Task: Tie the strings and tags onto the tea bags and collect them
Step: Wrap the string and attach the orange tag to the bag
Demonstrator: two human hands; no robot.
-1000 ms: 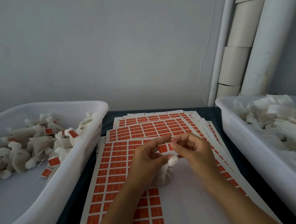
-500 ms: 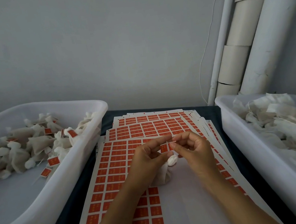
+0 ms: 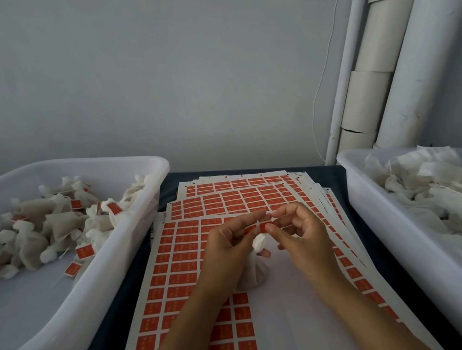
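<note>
A gathered white tea bag (image 3: 253, 271) stands on the sheets of orange tags (image 3: 177, 270), just below the fingers, its tuft at the top. The left hand (image 3: 227, 248) curls round its neck. Above it, forefinger tips of both hands meet, and the right hand (image 3: 299, 236) pinches an orange tag (image 3: 263, 226). Left of the fingers a bin (image 3: 75, 321) holds tagged bags; right, another bin (image 3: 394, 241) holds untagged ones.
</note>
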